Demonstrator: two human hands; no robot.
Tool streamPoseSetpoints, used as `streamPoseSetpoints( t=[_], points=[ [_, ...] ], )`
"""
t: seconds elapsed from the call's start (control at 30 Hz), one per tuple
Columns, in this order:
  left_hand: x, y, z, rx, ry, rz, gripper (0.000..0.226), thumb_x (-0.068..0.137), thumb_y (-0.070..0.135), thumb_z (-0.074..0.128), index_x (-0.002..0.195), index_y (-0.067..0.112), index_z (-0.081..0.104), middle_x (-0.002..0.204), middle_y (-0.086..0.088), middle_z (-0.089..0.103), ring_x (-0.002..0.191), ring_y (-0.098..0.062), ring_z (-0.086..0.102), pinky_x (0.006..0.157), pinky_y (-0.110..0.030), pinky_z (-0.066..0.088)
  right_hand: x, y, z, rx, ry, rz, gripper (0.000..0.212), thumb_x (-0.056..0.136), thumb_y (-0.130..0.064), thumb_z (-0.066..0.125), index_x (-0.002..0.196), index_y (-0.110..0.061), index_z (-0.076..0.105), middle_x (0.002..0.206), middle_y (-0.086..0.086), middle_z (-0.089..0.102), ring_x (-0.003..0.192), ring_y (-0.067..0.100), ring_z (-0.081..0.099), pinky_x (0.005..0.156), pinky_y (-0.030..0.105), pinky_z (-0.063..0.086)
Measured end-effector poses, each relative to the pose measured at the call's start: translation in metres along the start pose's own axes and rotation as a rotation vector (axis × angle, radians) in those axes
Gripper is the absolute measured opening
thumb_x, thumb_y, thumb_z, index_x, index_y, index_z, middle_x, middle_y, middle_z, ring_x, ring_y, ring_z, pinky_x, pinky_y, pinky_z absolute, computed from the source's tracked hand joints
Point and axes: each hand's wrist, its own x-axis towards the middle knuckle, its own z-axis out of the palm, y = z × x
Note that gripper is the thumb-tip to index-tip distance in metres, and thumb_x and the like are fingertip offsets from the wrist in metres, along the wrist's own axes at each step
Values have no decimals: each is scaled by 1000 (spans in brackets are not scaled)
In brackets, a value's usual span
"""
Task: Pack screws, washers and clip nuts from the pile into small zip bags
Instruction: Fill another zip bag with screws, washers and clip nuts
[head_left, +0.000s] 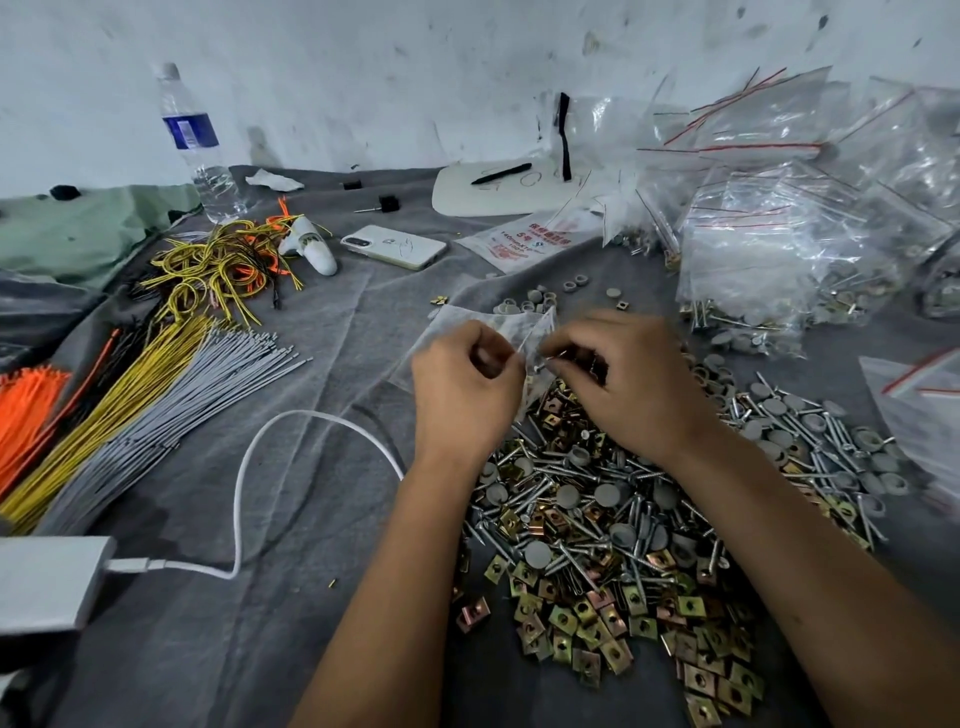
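Holding a small zip bag (524, 332) open just above the far edge of the pile (623, 525), the left hand (465, 389) pinches its mouth in a closed grip while the right hand (623, 379) pinches a screw (548, 361) at the opening. Filling looks to be the step in hand. Next, the screw needs feeding in point-first, then washers and clip nuts fetched from the grey-clothed table (322, 597).
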Motion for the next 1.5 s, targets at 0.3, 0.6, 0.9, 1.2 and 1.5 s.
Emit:
streamPoseSetpoints(
  t=[0.3,0.6,0.9,1.2,1.5],
  points=[
    [0,-1,1,-65,61,-36,21,84,8,76,71,19,64,63,-3,66,58,-25,67,49,-33,54,1,2,-1,14,67,63,14,82,-16,84,95,-16,80,90,-5,76,78,4,67,74,6,46],
    [2,2,-7,-168,309,-100,15,85,9,74,73,17,67,64,5,65,55,-3,56,55,-20,48,-1,18,-6,-190,-163,158,20,88,-47,74,88,-27,75,79,-14,64,71,4,59,61,19,38],
    [3,0,-8,-192,322,-122,20,84,8,74,72,21,65,66,4,66,58,-6,57,56,-23,49,1,21,-11,-283,-428,164,18,92,-47,69,88,-30,64,90,-12,59,86,13,58,76,34,49],
    [2,0,-4,-152,211,-128,14,84,8,73,77,18,66,61,9,63,56,-9,59,54,-27,50,1,14,-11,138,-79,265,9,91,-19,75,92,-19,66,75,-9,72,67,1,70,61,11,49],
    [-2,0,1,75,-24,279,56,85,-13,45,120,25,66,96,3,58,83,-6,55,67,-11,39,0,7,-5,294,3,274,11,90,-20,76,97,-27,77,82,-13,76,76,-1,71,71,15,56]
  ],
)
